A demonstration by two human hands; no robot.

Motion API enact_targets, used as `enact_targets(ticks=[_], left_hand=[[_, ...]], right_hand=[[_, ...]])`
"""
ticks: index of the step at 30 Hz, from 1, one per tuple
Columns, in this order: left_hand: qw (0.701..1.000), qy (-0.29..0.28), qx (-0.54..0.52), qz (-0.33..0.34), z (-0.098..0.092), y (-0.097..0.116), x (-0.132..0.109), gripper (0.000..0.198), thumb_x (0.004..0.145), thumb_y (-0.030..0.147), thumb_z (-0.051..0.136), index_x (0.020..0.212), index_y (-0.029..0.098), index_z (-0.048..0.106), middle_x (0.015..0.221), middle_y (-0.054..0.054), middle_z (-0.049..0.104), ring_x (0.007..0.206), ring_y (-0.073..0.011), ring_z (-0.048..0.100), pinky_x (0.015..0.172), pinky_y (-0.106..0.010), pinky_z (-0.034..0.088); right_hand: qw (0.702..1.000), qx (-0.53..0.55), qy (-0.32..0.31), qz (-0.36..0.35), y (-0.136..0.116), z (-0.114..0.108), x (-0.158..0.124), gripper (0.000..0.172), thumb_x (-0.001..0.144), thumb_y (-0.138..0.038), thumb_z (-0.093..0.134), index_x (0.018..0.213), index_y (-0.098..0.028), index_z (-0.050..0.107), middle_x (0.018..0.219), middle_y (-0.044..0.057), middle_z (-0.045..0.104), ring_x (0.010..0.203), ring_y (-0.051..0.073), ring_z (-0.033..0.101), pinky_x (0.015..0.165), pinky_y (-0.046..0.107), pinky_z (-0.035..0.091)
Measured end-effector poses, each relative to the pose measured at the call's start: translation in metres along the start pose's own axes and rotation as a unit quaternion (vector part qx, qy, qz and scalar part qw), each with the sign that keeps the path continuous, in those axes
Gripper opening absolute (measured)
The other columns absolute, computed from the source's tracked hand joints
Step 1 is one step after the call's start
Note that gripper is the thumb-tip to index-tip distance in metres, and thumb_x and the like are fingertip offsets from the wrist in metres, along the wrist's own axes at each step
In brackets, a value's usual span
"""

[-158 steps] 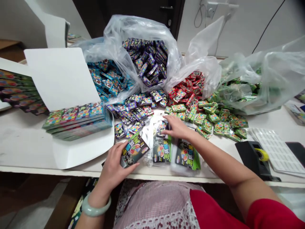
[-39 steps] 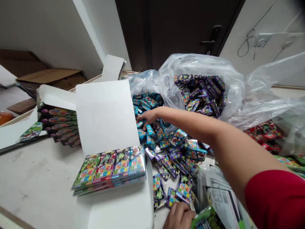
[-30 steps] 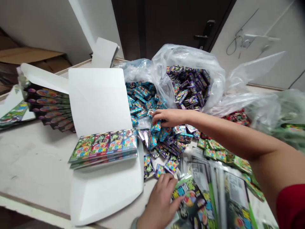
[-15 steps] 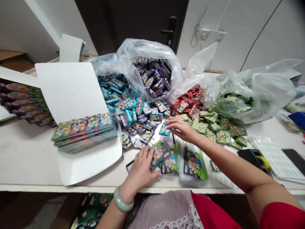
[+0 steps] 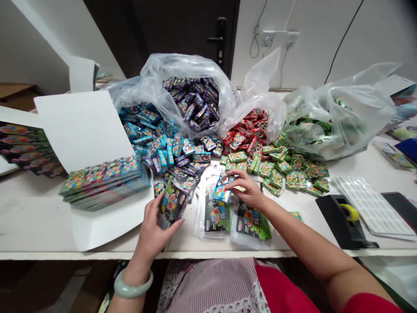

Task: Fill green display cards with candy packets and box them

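Near the table's front edge, my left hand (image 5: 156, 224) grips a black printed pouch (image 5: 172, 202), which stands tilted beside the heap of purple packets (image 5: 185, 176). Between finger and thumb, my right hand (image 5: 244, 189) has a small blue packet (image 5: 222, 188). That packet hangs over a clear bag with a black and green print (image 5: 216, 217) lying flat. Another such printed bag (image 5: 250, 221) lies just right of it, partly under my right hand. A loose pile of blue packets (image 5: 163, 148) sits beyond my left hand.
Clear plastic sacks at the back hold purple packets (image 5: 198, 102), red packets (image 5: 249, 130) and green packets (image 5: 312, 126). A white box (image 5: 110, 228) with stacked printed cards (image 5: 104, 178) is at left. A black tape dispenser (image 5: 339, 221) and white sheets (image 5: 374, 208) are at right.
My left hand has moved left and lifted the black printed pouch off the flat bags. My right hand, still pinching the blue packet, has come slightly nearer, over the bag.
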State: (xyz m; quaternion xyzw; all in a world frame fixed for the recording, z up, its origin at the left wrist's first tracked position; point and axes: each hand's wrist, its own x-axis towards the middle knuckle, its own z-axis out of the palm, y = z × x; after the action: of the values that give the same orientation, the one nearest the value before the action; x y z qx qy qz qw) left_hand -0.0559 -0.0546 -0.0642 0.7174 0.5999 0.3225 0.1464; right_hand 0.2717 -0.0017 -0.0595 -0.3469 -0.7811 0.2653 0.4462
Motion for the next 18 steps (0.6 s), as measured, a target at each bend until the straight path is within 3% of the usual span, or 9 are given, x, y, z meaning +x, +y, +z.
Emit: enact_targets(ticks=[3,6,8,11,15,18], left_hand=[[1.0,0.017,-0.009,0.007,-0.005,0.0,-0.001,0.078,0.077,0.051,0.065,0.141,0.021,0.033,0.129,-0.012,0.046,0.122,-0.0305,0.048,0.104,-0.05,0.042],[0.999,0.024,0.009,0.035,-0.001,0.001,0.001,0.081,0.074,0.051,0.068,0.142,0.023,0.034,0.127,-0.012,0.047,0.121,-0.031,0.048,0.104,-0.05,0.042],[0.998,0.02,0.019,0.056,0.003,0.0,0.003,0.083,0.073,0.05,0.07,0.142,0.023,0.033,0.127,-0.012,0.047,0.121,-0.0313,0.048,0.104,-0.05,0.042],[0.997,0.011,0.024,0.079,0.006,-0.001,0.004,0.086,0.072,0.048,0.072,0.144,0.024,0.031,0.128,-0.013,0.047,0.122,-0.0314,0.048,0.105,-0.051,0.041],[0.996,0.009,0.02,0.086,0.004,-0.002,0.003,0.086,0.072,0.047,0.072,0.144,0.024,0.03,0.127,-0.013,0.047,0.122,-0.031,0.047,0.105,-0.051,0.041],[0.996,0.006,0.021,0.081,0.003,-0.002,0.002,0.086,0.072,0.048,0.072,0.144,0.024,0.03,0.127,-0.013,0.046,0.121,-0.0309,0.048,0.105,-0.051,0.041]], right_hand=[[0.996,0.001,-0.058,0.065,0.001,0.007,0.009,0.019,0.089,-0.025,0.057,0.107,-0.024,0.063,0.106,0.007,0.065,0.1,0.021,0.062,0.091,0.039,0.048],[0.959,-0.003,-0.099,0.266,0.003,0.019,0.021,0.017,0.088,-0.025,0.057,0.104,-0.019,0.057,0.091,0.005,0.069,0.078,0.019,0.066,0.074,0.033,0.051],[0.928,-0.001,-0.121,0.351,0.006,0.028,0.025,0.01,0.087,-0.022,0.056,0.096,-0.018,0.054,0.084,0.003,0.068,0.066,0.016,0.065,0.063,0.028,0.049],[0.916,-0.014,-0.136,0.376,0.01,0.037,0.025,0.01,0.084,-0.022,0.059,0.085,-0.019,0.05,0.077,0.002,0.067,0.057,0.015,0.062,0.055,0.025,0.043],[0.913,-0.032,-0.139,0.382,0.011,0.04,0.022,0.014,0.082,-0.025,0.061,0.081,-0.019,0.049,0.069,0.0,0.063,0.062,0.016,0.059,0.057,0.025,0.04],[0.928,-0.084,-0.125,0.342,0.001,0.037,0.022,0.014,0.084,-0.03,0.06,0.086,-0.018,0.052,0.074,0.001,0.064,0.068,0.016,0.059,0.061,0.025,0.039]])
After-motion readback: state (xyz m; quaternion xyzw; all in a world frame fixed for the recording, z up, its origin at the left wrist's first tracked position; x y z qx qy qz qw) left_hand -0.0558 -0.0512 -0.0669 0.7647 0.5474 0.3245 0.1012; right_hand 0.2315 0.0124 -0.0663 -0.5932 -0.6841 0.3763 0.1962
